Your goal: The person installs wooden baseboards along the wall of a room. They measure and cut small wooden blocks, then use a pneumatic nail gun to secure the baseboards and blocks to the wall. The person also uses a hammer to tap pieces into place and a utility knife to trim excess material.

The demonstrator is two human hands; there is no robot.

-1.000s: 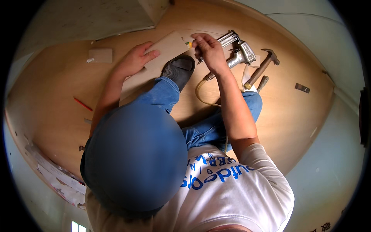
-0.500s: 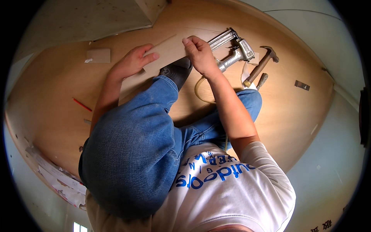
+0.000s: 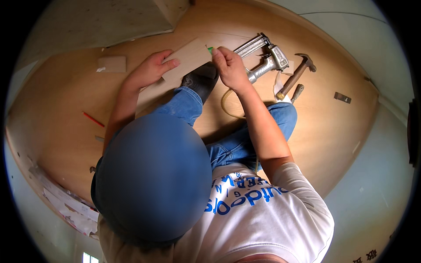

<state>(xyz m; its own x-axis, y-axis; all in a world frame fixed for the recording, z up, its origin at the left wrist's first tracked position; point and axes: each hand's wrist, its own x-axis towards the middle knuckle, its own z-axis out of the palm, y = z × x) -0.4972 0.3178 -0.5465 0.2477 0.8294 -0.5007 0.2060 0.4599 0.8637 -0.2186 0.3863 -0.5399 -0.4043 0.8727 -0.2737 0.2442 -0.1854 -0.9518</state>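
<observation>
A thin, pale rectangular board (image 3: pixel 188 59) is held at a slant above my shoe. My left hand (image 3: pixel 151 70) grips its left end, thumb on the upper face and fingers underneath. At the board's right end is my right hand (image 3: pixel 229 65), closed with thumb and fingers pinched. A small green thing (image 3: pixel 210 50) with a thin tip pokes out of that pinch at the board's edge; most of it is hidden, so its kind is unclear. Just right of this hand lies a silver nail gun (image 3: pixel 267 63) with its hose (image 3: pixel 224 103).
Right of the nail gun lie a claw hammer (image 3: pixel 298 74) and a wooden-handled tool (image 3: pixel 298 92). A flat metal piece (image 3: pixel 342 97) rests farther right. On the left are a small board (image 3: pixel 113 64) and a red pencil (image 3: pixel 93 119). A large pale panel (image 3: pixel 101 22) stands at the far left.
My right hand has shifted slightly right and down, off the board's face. The green thing now shows in it. My raised knee looks smoother and more blurred.
</observation>
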